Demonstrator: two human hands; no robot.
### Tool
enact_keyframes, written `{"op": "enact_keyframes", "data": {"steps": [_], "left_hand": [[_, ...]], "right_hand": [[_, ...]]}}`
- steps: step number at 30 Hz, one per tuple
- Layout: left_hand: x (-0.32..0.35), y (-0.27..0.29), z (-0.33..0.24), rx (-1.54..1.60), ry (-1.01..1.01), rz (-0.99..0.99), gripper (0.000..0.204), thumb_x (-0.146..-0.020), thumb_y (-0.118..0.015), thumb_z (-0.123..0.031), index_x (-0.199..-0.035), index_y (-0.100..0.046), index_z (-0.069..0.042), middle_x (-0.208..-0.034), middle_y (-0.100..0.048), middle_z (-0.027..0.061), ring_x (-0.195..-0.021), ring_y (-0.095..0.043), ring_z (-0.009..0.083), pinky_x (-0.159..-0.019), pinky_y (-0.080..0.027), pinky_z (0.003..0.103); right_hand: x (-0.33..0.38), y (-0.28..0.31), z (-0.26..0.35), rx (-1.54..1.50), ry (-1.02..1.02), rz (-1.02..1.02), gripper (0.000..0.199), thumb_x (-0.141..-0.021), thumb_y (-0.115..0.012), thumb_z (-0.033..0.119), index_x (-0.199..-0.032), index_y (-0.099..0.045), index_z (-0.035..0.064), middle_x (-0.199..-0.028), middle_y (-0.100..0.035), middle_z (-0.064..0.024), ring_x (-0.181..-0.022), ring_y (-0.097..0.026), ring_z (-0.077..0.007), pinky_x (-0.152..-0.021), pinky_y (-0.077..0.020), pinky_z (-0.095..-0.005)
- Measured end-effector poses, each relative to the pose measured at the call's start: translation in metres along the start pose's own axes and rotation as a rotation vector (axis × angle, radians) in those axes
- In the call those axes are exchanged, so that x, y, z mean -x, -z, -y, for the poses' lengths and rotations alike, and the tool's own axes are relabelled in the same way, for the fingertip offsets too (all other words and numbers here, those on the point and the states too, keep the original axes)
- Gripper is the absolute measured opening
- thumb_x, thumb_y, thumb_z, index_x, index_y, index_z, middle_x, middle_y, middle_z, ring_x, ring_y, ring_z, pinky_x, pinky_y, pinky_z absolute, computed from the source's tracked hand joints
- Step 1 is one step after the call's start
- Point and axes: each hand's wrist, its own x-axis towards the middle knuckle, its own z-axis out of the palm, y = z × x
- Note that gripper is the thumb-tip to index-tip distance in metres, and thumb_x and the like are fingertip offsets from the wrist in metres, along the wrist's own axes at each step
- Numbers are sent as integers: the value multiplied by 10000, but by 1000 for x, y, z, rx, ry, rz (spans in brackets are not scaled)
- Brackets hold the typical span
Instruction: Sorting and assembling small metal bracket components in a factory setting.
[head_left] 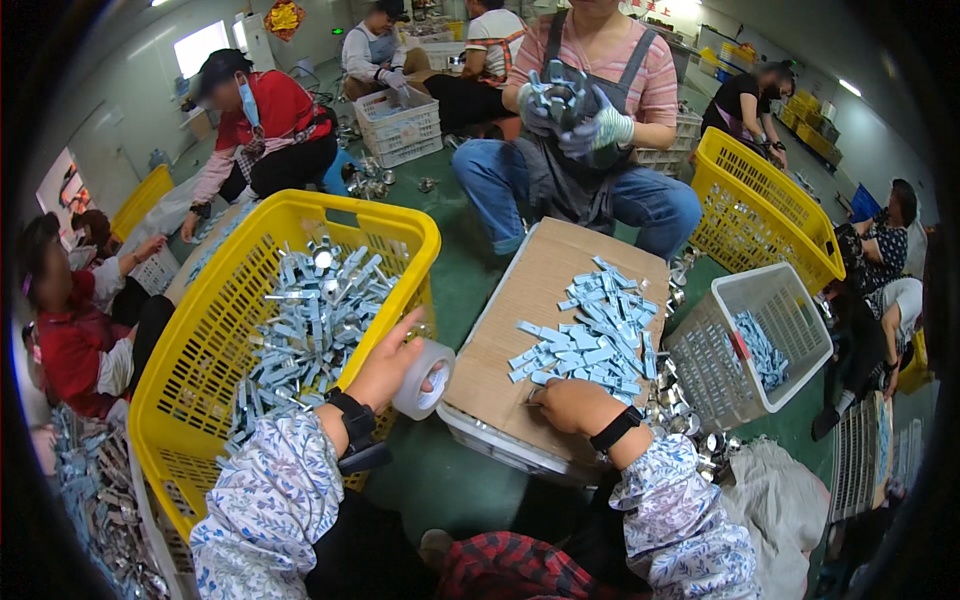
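Note:
My left hand (383, 370) grips a roll of clear tape (425, 380), with its fingers partly hidden behind the roll. It is beside the near right rim of a yellow basket (412, 232), above the gap before the cardboard (500, 375). My right hand (582, 407) is over the near part of the cardboard, its fingers curled together at the edge of a loose pile of light-blue clip-like pieces (600, 335). Whatever is between those fingertips is too small to make out. More light-blue pieces with shiny metal parts (310, 315) fill the yellow basket.
Across the cardboard, a gloved co-worker holds a bunch of blue-and-metal pieces (560, 95). A grey crate (745, 375) with blue pieces stands at right. Metal rings (680, 410) and a white sack (775, 500) lie beside it. Another yellow basket (765, 215) stands behind. Other people sit around.

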Motion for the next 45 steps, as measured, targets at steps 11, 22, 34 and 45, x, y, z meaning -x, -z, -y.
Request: {"op": "enact_keyframes", "data": {"steps": [11,22,34,45], "left_hand": [[-1,2,4,7,-28,-10,480,-913,-416,-126,-1363,-247,-129,-956,-535,116,-730,-593,157,-522,-511,262],[-3,3,6,19,-16,-7,486,-911,-420,-120,-1365,-246,-143,-911,-554,125,-661,-587,154,-513,-508,261],[-3,3,7,-4,-44,-12,489,-913,-419,-124,-1367,-238,-141,-880,-565,129,-615,-571,147,-508,-504,262],[1,1,2,-29,-4,-27,504,-909,-425,-125,-1372,-228,-147,-863,-567,133,-583,-571,157,-502,-508,266]], "right_hand": [[3,5,3,5,37,-8,236,-778,-475,146,-904,-642,37,-1000,-590,-161,-895,-582,-327,-746,-476,-391],[-1,-3,-1,0,37,-24,231,-775,-476,147,-886,-641,29,-981,-596,-166,-879,-585,-329,-737,-478,-392],[1,-1,1,-5,47,-35,229,-758,-478,126,-873,-638,11,-970,-602,-169,-870,-589,-333,-732,-481,-395],[0,0,0,-22,55,-36,228,-761,-477,115,-890,-638,16,-983,-599,-166,-873,-587,-332,-737,-478,-391]]}}
